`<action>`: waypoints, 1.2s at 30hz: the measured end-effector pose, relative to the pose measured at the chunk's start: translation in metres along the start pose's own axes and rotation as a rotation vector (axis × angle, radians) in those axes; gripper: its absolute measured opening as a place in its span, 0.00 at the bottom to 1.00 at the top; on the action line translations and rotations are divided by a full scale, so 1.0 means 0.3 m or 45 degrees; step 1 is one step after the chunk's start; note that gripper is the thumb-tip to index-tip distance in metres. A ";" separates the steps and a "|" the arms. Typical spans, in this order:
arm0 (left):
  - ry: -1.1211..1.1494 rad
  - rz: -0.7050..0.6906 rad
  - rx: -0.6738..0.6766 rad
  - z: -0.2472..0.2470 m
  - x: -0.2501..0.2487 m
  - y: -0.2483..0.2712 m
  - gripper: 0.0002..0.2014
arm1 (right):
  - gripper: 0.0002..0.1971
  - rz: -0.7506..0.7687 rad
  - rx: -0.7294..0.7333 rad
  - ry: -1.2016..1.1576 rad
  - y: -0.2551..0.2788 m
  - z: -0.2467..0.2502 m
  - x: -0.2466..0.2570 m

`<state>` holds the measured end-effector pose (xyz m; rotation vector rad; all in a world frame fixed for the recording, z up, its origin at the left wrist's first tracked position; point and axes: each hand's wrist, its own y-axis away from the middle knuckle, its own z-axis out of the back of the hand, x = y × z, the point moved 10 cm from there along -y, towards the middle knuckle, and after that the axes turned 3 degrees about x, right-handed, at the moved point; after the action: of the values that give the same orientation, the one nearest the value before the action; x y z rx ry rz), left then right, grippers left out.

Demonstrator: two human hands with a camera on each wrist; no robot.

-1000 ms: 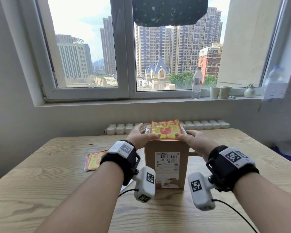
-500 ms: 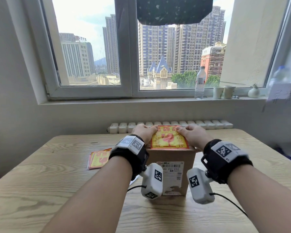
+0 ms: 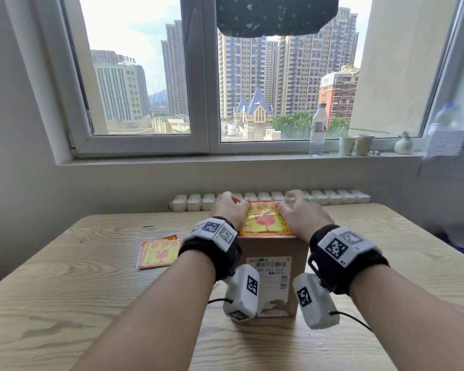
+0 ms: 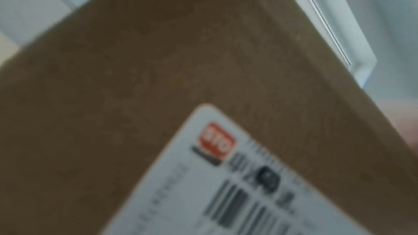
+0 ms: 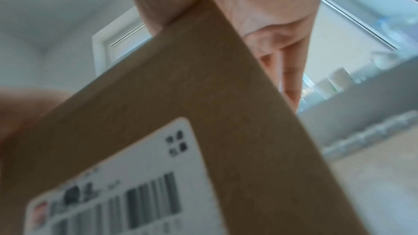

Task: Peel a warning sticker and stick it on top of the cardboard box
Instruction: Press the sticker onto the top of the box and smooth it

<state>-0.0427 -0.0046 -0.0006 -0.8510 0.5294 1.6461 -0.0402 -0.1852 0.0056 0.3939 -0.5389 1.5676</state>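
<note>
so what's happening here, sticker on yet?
A person is pressing a yellow and red warning sticker onto the top of an upright brown cardboard box on the light wooden table. The left hand rests on the sticker's left edge and the right hand on its right edge, and the sticker looks flat on the box. A small stack of spare yellow and red stickers lies on the table left of the box.

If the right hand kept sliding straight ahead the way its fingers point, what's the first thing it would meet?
Past the box's far edge, likely the white radiator against the wall. The right hand lies on the warning sticker atop the cardboard box, fingers pointing away; depth beyond the box is unclear.
</note>
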 end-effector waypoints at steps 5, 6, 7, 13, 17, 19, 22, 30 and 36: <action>-0.313 -0.453 -0.227 0.047 -0.142 0.053 0.12 | 0.20 0.386 -0.071 0.177 0.028 0.021 0.117; -0.335 -0.462 -0.229 0.046 -0.145 0.055 0.12 | 0.19 0.396 -0.071 0.182 0.029 0.021 0.117; -0.330 -0.452 -0.234 0.047 -0.141 0.054 0.11 | 0.18 0.388 -0.064 0.168 0.028 0.018 0.113; -0.362 -0.283 -0.225 0.056 -0.094 0.055 0.13 | 0.19 0.243 -0.052 0.165 0.022 0.015 0.072; -0.376 -0.183 -0.235 0.058 -0.066 0.056 0.15 | 0.19 0.136 -0.079 0.169 0.027 0.024 0.041; -0.352 -0.161 -0.245 0.061 -0.058 0.058 0.15 | 0.19 0.161 -0.054 0.136 0.027 0.018 0.046; -0.258 -0.236 -0.265 0.072 -0.069 0.062 0.14 | 0.17 0.272 -0.012 0.057 0.025 0.007 0.072; -0.395 -0.238 -0.268 0.080 -0.078 0.068 0.19 | 0.17 0.244 -0.023 -0.002 0.005 -0.001 0.053; -0.501 -0.168 -0.286 0.078 -0.075 0.072 0.17 | 0.18 0.176 -0.062 -0.055 0.005 0.003 0.026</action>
<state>-0.0674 -0.0071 0.0293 -0.6804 0.0144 1.7140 -0.0423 -0.1793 0.0104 0.3607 -0.6477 1.6784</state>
